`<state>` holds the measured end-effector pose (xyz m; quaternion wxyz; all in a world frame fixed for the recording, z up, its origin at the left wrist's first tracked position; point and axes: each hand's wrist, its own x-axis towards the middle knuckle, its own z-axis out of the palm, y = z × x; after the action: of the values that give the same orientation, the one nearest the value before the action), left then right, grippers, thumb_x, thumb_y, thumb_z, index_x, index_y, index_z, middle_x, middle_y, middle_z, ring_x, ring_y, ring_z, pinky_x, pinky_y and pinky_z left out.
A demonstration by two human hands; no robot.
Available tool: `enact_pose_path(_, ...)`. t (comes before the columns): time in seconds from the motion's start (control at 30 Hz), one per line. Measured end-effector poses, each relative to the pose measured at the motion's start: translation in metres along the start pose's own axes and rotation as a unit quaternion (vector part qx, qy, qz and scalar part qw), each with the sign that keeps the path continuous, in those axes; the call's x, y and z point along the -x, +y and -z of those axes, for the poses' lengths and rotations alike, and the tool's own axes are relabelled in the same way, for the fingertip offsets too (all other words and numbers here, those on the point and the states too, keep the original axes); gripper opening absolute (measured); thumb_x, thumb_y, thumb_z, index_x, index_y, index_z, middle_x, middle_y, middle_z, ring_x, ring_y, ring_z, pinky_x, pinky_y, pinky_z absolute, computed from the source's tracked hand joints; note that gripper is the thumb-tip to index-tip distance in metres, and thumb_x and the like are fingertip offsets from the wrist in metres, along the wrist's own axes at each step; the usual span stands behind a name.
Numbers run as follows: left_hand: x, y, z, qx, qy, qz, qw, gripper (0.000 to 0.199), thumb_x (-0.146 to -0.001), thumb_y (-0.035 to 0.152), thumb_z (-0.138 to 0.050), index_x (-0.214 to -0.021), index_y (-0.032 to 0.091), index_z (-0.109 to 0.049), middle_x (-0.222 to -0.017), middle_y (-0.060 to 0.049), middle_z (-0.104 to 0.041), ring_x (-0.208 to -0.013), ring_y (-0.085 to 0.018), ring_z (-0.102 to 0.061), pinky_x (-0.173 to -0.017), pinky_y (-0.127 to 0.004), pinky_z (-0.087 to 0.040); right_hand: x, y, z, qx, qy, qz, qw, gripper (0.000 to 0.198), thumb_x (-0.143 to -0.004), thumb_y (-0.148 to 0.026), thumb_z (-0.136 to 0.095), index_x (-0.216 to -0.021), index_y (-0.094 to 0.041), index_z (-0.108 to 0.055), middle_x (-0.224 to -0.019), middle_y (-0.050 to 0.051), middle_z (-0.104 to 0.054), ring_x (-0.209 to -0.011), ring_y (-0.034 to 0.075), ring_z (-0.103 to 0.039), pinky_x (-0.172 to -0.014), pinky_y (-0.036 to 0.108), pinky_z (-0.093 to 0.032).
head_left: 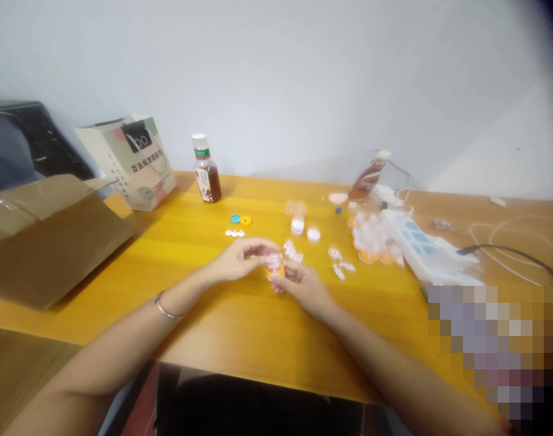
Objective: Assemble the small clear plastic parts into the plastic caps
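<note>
The left hand (242,257) is curled, with thumb and fingers close together, and it holds the clear upper part of a small container (275,272). The right hand (306,289) pinches the orange lower part of the same container. So the container is between the two hands, over the table (231,339); because of the blur, I cannot tell whether it touches the surface. In my judgement it is light and of stiff plastic, perhaps a little slippery, since it looks smooth. The clear part seems thin, and a hard squeeze could maybe crack it. It is better to take hold at the orange bottom, and to use only gentle fingertips on the top. Just beyond the hands lie some white pieces (290,249), which look flat. Farther away are white caps (313,234), and to the right is a pile (377,236) of orange and clear things.
</note>
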<state>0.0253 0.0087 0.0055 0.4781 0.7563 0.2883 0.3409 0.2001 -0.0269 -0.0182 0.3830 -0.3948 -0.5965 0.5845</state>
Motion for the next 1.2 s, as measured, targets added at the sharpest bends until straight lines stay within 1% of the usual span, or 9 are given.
enact_pose_path(0.1, 0.002, 0.0, -0.01, -0.119, 0.117, 0.013, 0.986, 0.023, -0.071, 0.033, -0.062, -0.084, 0.014, -0.059, -0.076, -0.004, -0.063, -0.069, -0.013, -0.056, -0.068, -0.028, -0.045, 0.0, -0.001, -0.001, 0.049, 0.044, 0.029, 0.997, 0.022, -0.068, -0.033, -0.064, -0.085, -0.019, -0.06, -0.065, -0.003, -0.057, -0.059, 0.009, -0.052, -0.06, 0.024, -0.042)
enact_pose_path(0.17, 0.002, 0.0, -0.011, -0.146, 0.135, 0.026, 0.98, 0.024, -0.07, 0.036, -0.063, -0.081, 0.015, -0.058, -0.075, -0.003, -0.062, -0.068, -0.013, -0.055, -0.066, -0.027, -0.044, 0.0, -0.001, 0.0, 0.054, 0.033, 0.03, 0.998, 0.023, -0.068, -0.032, -0.064, -0.087, -0.019, -0.061, -0.065, -0.003, -0.057, -0.059, 0.009, -0.052, -0.06, 0.024, -0.043)
enact_pose_path(0.3, 0.0, 0.001, -0.001, -0.006, 0.007, 0.019, 1.0, 0.035, -0.08, 0.03, -0.053, -0.114, 0.021, -0.049, -0.111, -0.008, -0.056, -0.095, -0.016, -0.055, -0.079, -0.029, -0.045, -0.001, 0.0, 0.004, 0.015, -0.019, -0.002, 1.0, 0.019, -0.07, -0.035, -0.061, -0.076, -0.017, -0.059, -0.061, -0.002, -0.058, -0.056, 0.009, -0.053, -0.059, 0.024, -0.044)
enact_pose_path(0.4, -0.001, 0.003, 0.002, 0.044, -0.054, 0.024, 0.997, 0.036, -0.08, 0.026, -0.052, -0.115, 0.019, -0.049, -0.11, -0.009, -0.058, -0.097, -0.017, -0.056, -0.084, -0.031, -0.044, -0.002, 0.0, 0.005, 0.02, -0.006, -0.005, 1.0, 0.02, -0.07, -0.035, -0.061, -0.078, -0.017, -0.06, -0.061, -0.002, -0.058, -0.056, 0.009, -0.053, -0.058, 0.024, -0.044)
enact_pose_path(0.57, 0.003, 0.004, -0.016, -0.146, 0.088, 0.021, 0.985, 0.018, -0.075, 0.03, -0.058, -0.086, 0.016, -0.06, -0.084, -0.004, -0.063, -0.077, -0.014, -0.057, -0.073, -0.028, -0.045, 0.0, 0.001, -0.001, 0.09, 0.048, 0.044, 0.994, 0.024, -0.07, -0.034, -0.06, -0.089, -0.019, -0.062, -0.074, -0.001, -0.063, -0.064, 0.013, -0.056, -0.063, 0.026, -0.045)
enact_pose_path(0.7, 0.004, 0.001, -0.023, -0.197, 0.179, 0.052, 0.963, 0.027, -0.068, 0.039, -0.064, -0.077, 0.015, -0.057, -0.069, -0.002, -0.06, -0.062, -0.012, -0.053, -0.06, -0.025, -0.042, 0.001, 0.001, -0.003, 0.095, 0.071, 0.049, 0.992, 0.022, -0.069, -0.034, -0.061, -0.086, -0.02, -0.062, -0.074, -0.001, -0.064, -0.066, 0.014, -0.057, -0.065, 0.027, -0.045)
enact_pose_path(0.87, 0.0, -0.001, -0.005, -0.007, 0.025, 0.005, 1.0, 0.047, -0.075, 0.028, -0.058, -0.119, 0.022, -0.045, -0.12, -0.009, -0.051, -0.108, -0.019, -0.049, -0.083, -0.031, -0.042, -0.001, -0.002, 0.002, 0.01, 0.056, -0.001, 0.998, 0.023, -0.07, -0.039, -0.06, -0.078, -0.017, -0.061, -0.061, -0.001, -0.059, -0.055, 0.01, -0.053, -0.058, 0.024, -0.044)
enact_pose_path(0.97, -0.002, -0.003, 0.0, 0.074, -0.028, 0.003, 0.997, 0.038, -0.078, 0.025, -0.054, -0.116, 0.019, -0.05, -0.115, -0.01, -0.055, -0.102, -0.019, -0.054, -0.086, -0.034, -0.043, -0.001, -0.004, 0.004, 0.004, 0.044, -0.005, 0.999, 0.023, -0.068, -0.038, -0.062, -0.077, -0.017, -0.06, -0.06, -0.002, -0.058, -0.054, 0.009, -0.053, -0.057, 0.024, -0.044)
enact_pose_path(1.2, 0.0, -0.002, -0.02, -0.088, 0.164, 0.006, 0.982, 0.022, -0.07, 0.03, -0.064, -0.084, 0.014, -0.058, -0.082, -0.005, -0.062, -0.074, -0.013, -0.057, -0.071, -0.029, -0.046, 0.001, -0.005, -0.001, 0.084, 0.085, 0.034, 0.992, 0.023, -0.069, -0.034, -0.06, -0.087, -0.02, -0.062, -0.072, -0.002, -0.063, -0.063, 0.013, -0.056, -0.062, 0.027, -0.046)
